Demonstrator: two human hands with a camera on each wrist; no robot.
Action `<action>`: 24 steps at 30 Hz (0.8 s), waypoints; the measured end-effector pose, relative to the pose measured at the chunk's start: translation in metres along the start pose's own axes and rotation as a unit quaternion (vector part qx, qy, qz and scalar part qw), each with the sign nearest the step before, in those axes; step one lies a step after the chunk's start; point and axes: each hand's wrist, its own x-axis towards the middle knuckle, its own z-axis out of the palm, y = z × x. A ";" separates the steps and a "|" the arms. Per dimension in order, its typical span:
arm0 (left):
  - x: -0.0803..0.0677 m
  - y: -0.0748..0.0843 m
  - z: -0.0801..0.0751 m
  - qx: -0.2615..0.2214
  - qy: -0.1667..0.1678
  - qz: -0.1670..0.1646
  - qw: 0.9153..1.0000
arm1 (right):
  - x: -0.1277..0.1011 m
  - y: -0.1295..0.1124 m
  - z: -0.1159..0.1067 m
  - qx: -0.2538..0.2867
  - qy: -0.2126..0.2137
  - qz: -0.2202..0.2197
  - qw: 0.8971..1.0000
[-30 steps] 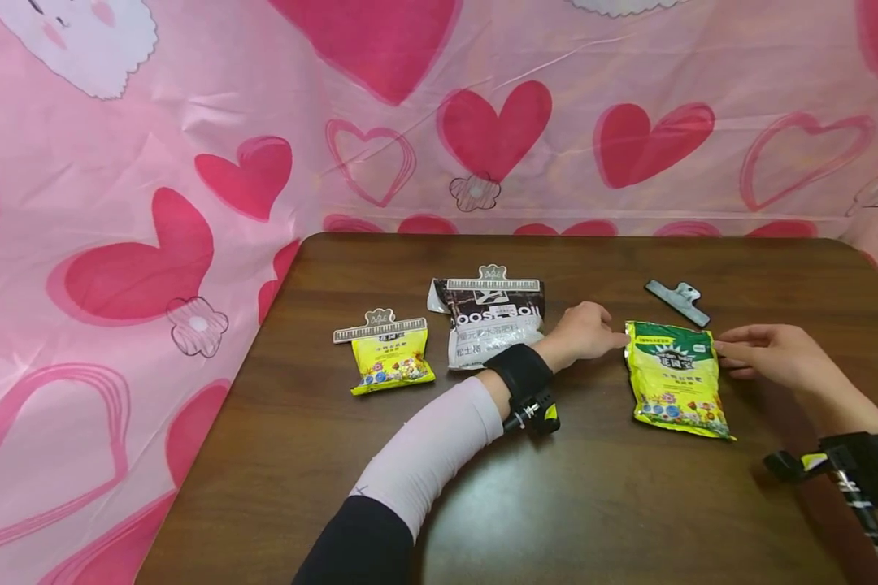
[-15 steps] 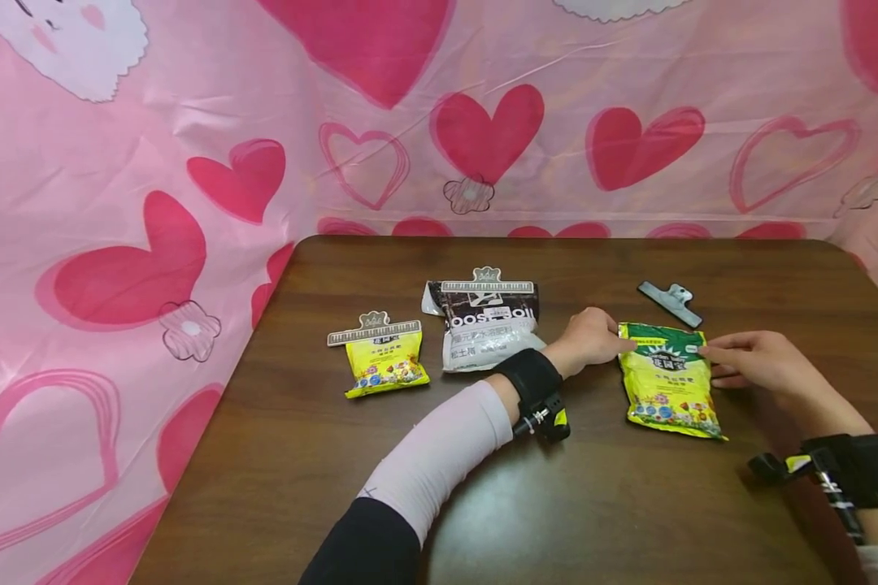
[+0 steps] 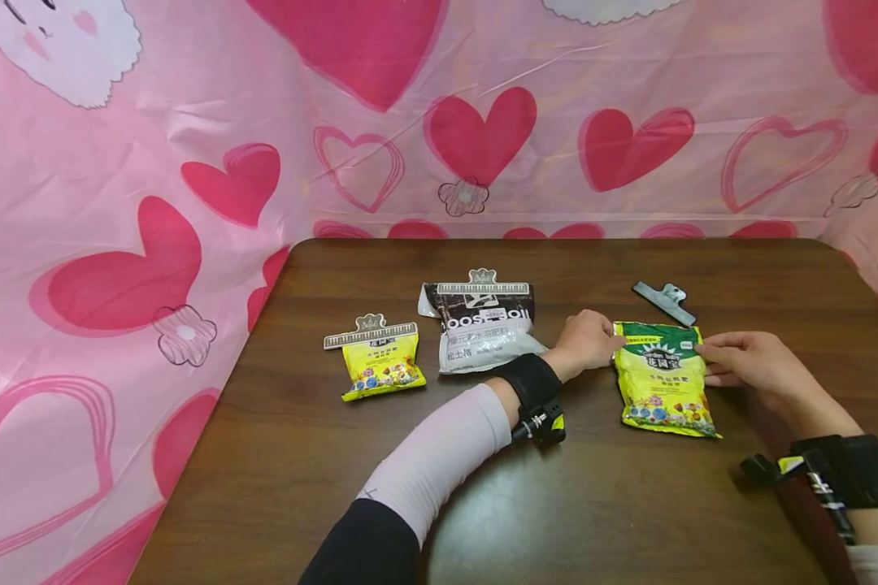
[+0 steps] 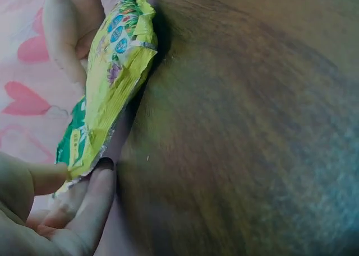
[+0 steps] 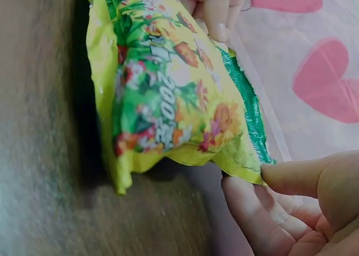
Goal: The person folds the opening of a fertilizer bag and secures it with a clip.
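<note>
A yellow and green fertilizer bag [image 3: 663,382] lies face up on the right half of the table, flowers printed along its lower end. My left hand [image 3: 588,340] pinches its upper left edge between thumb and fingers; the left wrist view shows the thumb on top of the bag [image 4: 112,82] and a finger beneath. On the opposite edge my right hand [image 3: 757,366] pinches the upper right side, thumb over and fingers under in the right wrist view. Just behind the bag lies a loose grey metal clip [image 3: 664,302].
Left of my left hand lies a black and white soil bag [image 3: 483,333] with a wide clip [image 3: 483,288] across its top. Farther left is a small yellow bag [image 3: 384,366] with another clip [image 3: 370,333]. A pink heart-printed cloth [image 3: 380,179] hangs behind the brown table [image 3: 300,487].
Both hands have closed in on the fertilizer bag and now pinch its two upper side edges. The view has shifted slightly; the other bags and clips lie as before.
</note>
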 end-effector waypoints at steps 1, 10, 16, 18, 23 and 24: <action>0.000 0.000 0.000 -0.010 0.001 0.001 1.000 | -0.001 -0.001 0.000 0.003 0.001 -0.001 1.000; -0.005 0.001 -0.012 -0.097 0.002 0.028 0.995 | -0.007 -0.006 0.003 0.034 0.028 -0.024 0.999; -0.007 0.000 -0.027 -0.113 -0.009 0.056 0.992 | -0.012 -0.015 0.006 0.043 0.055 -0.054 0.996; -0.008 -0.001 -0.032 -0.117 -0.014 0.063 0.991 | -0.014 -0.019 0.008 0.052 0.065 -0.069 0.994; -0.013 -0.003 -0.051 -0.114 -0.020 0.105 0.988 | -0.021 -0.031 0.011 0.075 0.088 -0.100 0.988; -0.015 -0.003 -0.055 -0.114 -0.023 0.115 0.987 | -0.022 -0.034 0.011 0.079 0.091 -0.103 0.987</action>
